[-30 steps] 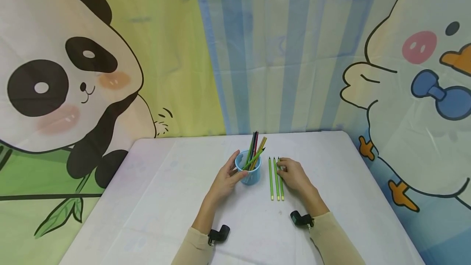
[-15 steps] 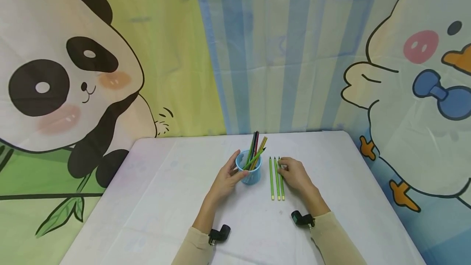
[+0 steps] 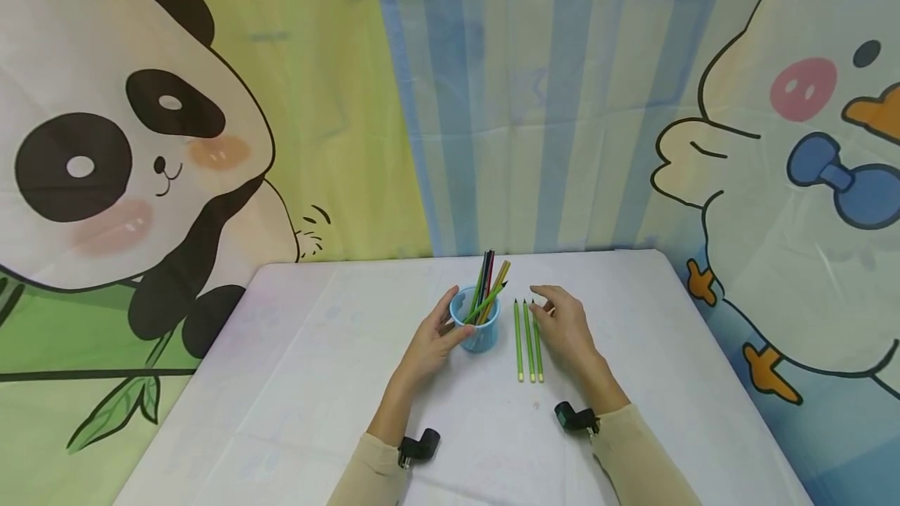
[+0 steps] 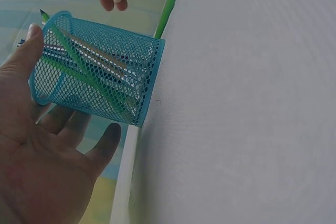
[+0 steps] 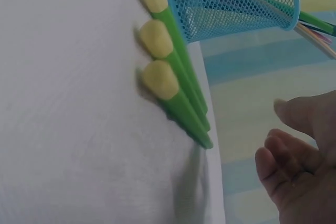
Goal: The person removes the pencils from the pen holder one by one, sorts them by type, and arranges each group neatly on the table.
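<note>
My left hand (image 3: pixel 425 346) holds a light blue mesh pencil cup (image 3: pixel 480 342) from its left side, thumb at the near rim and fingers around the far side. Inside the cup lean several pencils (image 3: pixel 487 285), green, dark, red and yellowish. To its right, three green pencils (image 3: pixel 528 350) lie side by side on the table, points away from me and pale ends (image 5: pixel 160 80) toward me. Just over the rightmost one hovers my right hand (image 3: pixel 569 333), thumb and fingers apart with nothing between them. The right wrist view shows it off the pencils.
A white cloth covers the table (image 3: pixel 316 381), whose far edge meets a curtain (image 3: pixel 506 100) with blue stripes. A printed panda (image 3: pixel 141 139) is on the left and a printed white duck (image 3: pixel 794 178) on the right. Each wrist wears a small black camera (image 3: pixel 419 447).
My right hand has let go of the rightmost green pencil and lifted slightly, its fingers spreading apart. The three pencils lie straight in a row. The left hand and the cup stay in place.
</note>
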A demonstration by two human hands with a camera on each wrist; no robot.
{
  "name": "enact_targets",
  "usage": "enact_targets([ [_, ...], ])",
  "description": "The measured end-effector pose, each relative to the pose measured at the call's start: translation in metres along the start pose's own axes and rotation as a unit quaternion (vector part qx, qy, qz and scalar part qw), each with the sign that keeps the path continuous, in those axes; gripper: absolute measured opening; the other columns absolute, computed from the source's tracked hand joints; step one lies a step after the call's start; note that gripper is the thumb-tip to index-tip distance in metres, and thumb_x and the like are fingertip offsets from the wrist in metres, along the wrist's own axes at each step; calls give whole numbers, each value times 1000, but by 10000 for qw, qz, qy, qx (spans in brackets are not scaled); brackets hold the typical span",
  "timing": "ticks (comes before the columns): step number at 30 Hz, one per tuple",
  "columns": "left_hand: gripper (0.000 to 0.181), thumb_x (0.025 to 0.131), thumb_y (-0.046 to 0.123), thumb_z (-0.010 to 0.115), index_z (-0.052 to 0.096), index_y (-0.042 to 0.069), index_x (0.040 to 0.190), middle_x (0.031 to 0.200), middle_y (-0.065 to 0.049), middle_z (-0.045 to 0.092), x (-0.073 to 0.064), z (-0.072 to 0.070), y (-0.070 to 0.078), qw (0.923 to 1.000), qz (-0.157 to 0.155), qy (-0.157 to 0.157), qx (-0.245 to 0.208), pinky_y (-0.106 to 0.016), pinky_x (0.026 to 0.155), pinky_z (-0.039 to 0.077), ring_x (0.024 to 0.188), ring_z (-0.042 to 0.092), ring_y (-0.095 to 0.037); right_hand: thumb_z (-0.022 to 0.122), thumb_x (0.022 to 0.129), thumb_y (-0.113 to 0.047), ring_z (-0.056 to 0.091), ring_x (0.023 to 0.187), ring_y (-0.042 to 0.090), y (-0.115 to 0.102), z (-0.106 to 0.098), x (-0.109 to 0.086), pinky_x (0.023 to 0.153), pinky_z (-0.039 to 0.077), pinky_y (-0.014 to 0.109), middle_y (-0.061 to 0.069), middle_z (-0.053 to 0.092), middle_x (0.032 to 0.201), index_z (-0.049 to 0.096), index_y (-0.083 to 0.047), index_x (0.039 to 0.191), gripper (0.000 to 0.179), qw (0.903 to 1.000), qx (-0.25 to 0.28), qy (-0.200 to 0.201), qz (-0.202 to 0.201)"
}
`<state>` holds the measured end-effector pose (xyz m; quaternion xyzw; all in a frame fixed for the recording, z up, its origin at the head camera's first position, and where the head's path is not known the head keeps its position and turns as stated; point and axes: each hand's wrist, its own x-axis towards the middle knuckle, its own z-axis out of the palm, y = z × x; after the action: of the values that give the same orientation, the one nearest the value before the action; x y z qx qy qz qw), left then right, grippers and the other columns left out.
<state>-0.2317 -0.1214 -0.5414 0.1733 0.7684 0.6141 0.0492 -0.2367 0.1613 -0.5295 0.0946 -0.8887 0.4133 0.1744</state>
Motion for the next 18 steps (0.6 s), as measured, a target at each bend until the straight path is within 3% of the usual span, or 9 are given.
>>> enact_targets([
  [7,85,94,42,76,29,32,165,163,-3,45,0,0,0,10000,23,0,29,-54,121,40,149,47,-27,76,96,-13,71,97,31,-11,-6,3,78,62,48,15,70,131,69,-6,133,38,9976,349,540,-261],
  [10,84,94,42,77,30,37,163,163,-3,46,1,-1,-1,10000,15,16,11,-54,121,40,149,47,-28,76,96,-13,72,98,30,-16,-9,4,78,63,48,15,70,131,69,-7,134,39,9959,433,692,-388],
  [18,85,94,42,77,30,34,164,163,-2,46,1,0,0,10000,18,1,-12,-54,120,41,148,48,-28,76,96,-12,72,98,31,-26,-13,4,78,63,47,15,71,130,67,-8,138,43,9934,518,876,-521],
])
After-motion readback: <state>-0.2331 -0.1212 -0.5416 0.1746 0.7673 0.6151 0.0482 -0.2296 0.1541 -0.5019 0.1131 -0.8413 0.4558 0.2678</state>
